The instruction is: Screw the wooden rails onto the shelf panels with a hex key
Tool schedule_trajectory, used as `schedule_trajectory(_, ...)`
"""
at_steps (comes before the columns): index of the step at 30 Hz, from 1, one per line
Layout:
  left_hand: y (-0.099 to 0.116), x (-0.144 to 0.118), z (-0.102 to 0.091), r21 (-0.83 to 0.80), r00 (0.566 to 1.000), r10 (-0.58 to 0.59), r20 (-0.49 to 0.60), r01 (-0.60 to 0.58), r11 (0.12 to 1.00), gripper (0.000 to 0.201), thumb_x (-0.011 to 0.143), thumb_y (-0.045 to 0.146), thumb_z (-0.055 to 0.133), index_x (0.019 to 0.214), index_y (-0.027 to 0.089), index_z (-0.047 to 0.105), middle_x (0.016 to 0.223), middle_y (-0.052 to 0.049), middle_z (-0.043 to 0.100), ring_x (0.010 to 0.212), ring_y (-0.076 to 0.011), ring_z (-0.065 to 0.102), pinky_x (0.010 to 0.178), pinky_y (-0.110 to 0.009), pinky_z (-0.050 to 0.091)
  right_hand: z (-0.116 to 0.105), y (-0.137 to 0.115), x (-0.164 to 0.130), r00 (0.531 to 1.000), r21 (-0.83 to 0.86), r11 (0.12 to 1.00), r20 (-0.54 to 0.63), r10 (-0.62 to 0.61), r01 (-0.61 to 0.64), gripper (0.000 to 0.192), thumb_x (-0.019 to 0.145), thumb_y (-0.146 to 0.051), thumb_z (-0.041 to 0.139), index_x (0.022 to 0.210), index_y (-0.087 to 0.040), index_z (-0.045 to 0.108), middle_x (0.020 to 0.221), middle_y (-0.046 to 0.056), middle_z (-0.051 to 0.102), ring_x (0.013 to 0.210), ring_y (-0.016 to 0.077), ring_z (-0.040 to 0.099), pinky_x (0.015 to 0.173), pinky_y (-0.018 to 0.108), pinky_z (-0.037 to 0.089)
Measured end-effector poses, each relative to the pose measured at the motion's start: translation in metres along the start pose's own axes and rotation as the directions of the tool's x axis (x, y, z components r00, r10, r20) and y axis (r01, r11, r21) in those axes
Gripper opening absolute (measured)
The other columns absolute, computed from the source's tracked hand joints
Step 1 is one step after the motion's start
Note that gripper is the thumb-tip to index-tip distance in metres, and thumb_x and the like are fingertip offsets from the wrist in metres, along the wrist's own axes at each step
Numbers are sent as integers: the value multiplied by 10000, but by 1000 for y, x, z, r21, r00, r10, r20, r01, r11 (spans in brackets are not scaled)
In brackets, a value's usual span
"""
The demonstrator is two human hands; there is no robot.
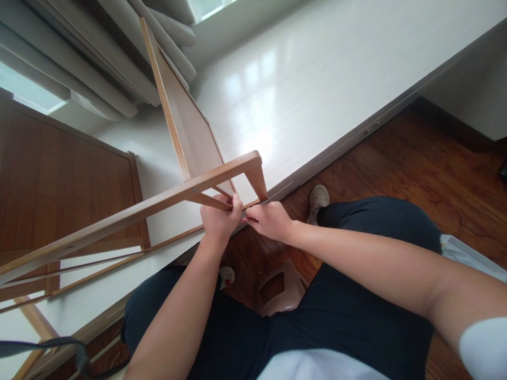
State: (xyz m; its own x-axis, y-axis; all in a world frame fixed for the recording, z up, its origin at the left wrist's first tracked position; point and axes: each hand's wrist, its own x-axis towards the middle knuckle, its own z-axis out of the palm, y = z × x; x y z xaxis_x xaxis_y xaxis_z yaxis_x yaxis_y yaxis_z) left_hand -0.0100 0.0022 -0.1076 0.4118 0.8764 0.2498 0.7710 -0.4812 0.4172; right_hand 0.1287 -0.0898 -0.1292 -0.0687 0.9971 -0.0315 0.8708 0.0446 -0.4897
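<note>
A light wooden frame [158, 203] with a long rail lies tilted across the white surface, and a flat panel [190, 126] rises from it. Beneath the rail, near the frame's corner, my left hand [219, 217] is closed around a thin wooden bar. My right hand [273, 219] meets it from the right, fingers pinched together at the white surface's edge. Between the two hands a small metallic-looking bit shows; the fingers mostly hide it, so its kind cannot be made out.
The white surface [325, 89] has a long front edge above a brown wood floor [396, 169]. Grey curtains [91, 58] hang at upper left, beside a dark brown wooden panel [67, 184]. A plastic stool [283, 301] is between my legs. A dark strap [43, 344] crosses lower left.
</note>
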Motion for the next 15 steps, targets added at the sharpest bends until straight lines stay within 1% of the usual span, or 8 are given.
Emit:
schedule_trajectory(5,2,0,1,-26,1000,-24,9,24,999,407,880,408,506,572,158,598,585,-55,633,573,-137,543,586,-260,296,0,4,1,999,3,999,2,-34,34,352,1038,-437,479,954,-212,737,896,47,743,775,184,657,619,274,309)
schedule_trajectory(9,0,0,2,-26,1000,-14,3,14,1000,386,871,404,510,588,159,605,599,-59,639,593,-144,558,593,-256,308,-2,1,4,999,-6,999,10,37,-37,366,1032,-465,478,1008,-219,747,898,53,746,790,197,673,633,277,338)
schedule_trajectory(15,-2,-1,3,-48,1000,-2,7,2,999,394,873,412,514,585,157,596,609,-55,636,584,-134,549,588,-253,306,-6,-7,8,995,-18,995,22,101,-101,387,1014,-489,497,986,-212,767,889,71,751,811,234,697,674,293,404)
